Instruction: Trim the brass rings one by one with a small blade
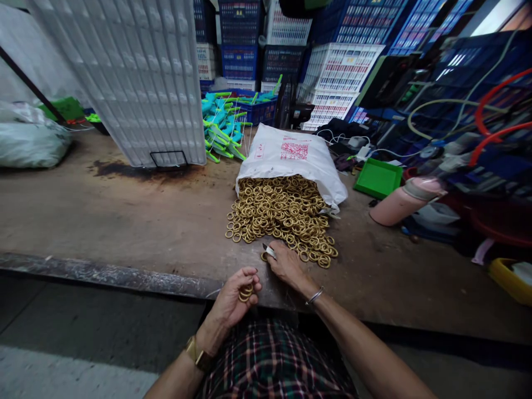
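Observation:
Several gold-coloured rings (246,292) sit in my left hand (238,295), its fingers curled around them just above the table's front edge. My right hand (286,265) is at the near edge of a heap of the same rings (282,213). Between its fingers is a small knife (269,251) with a dark pointed tip and a pale body. A single ring lies on the wood right beside that tip. The heap spills toward me out of a white sack (291,152) with red print, which lies on its side.
Left on the wooden table (62,205) stands a tall ribbed translucent panel (124,77). Behind the sack are turquoise and green plastic pieces (224,124) and stacked crates (243,61). To the right are a green tray (378,178), a pink bottle (405,200) and a yellow container (509,277).

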`<state>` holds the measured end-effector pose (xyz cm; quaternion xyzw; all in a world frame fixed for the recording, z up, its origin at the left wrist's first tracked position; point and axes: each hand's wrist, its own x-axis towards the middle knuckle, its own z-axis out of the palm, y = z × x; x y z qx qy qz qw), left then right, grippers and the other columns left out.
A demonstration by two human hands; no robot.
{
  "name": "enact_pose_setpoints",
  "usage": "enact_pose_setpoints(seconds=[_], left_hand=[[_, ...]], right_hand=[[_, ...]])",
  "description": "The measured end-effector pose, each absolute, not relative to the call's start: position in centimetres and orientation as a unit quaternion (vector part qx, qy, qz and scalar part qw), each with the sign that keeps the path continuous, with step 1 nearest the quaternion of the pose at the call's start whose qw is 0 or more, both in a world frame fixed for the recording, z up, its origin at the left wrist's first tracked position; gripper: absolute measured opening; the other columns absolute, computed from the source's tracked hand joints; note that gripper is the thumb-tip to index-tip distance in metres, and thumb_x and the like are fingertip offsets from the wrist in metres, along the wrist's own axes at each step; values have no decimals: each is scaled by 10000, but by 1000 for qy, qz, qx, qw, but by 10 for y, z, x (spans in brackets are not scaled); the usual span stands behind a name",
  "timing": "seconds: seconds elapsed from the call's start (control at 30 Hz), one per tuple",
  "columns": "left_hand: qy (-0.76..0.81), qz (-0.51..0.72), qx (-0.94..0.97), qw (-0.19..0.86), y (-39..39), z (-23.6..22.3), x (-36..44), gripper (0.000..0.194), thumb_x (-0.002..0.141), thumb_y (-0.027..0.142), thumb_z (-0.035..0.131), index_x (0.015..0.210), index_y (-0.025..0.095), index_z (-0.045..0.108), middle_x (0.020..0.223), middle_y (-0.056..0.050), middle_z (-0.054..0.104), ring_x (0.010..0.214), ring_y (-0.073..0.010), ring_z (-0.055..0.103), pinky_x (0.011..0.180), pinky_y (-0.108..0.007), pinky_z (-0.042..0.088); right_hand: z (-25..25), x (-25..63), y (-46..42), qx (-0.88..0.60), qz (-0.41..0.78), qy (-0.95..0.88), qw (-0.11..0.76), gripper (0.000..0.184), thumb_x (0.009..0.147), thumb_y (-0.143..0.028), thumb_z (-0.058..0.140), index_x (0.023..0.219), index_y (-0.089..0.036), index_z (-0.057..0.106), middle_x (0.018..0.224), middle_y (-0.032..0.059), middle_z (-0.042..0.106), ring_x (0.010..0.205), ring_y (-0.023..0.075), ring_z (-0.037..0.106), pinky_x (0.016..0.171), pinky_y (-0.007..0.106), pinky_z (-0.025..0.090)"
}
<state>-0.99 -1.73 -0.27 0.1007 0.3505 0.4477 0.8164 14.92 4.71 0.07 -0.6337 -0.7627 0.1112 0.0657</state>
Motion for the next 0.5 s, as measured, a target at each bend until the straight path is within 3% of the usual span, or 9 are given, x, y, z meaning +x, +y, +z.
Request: enact_pose_setpoints(seconds=[0.17,0.37,0.5], left_hand=[[408,460,159,772,-14,1,-6,295,636,305,703,817,161,520,623,39,512,511,-71,506,381,-143,314],[484,460,220,711,-10,2,5,433,619,465,689,872,179,483,579,66,477,421,-38,398,355,-128,201],[492,464,239,697,-9,3,8,452,602,495,686,847,164,498,563,72,447,398,-24,341,360,-136,169]], right_hand=[[0,151,48,-643,141,-749,72,123,803,-202,434,882,-182,526,760,23,577,658,134,510,567,248,266],[-4,143,38,-586,315,-699,264,99,787,-243,408,736,-190,473,630,-38,462,608,111,440,564,217,307],[-1,135,29,-541,416,-663,307,126,776,-292,424,717,-189,465,637,-46,454,623,104,424,576,208,340]])
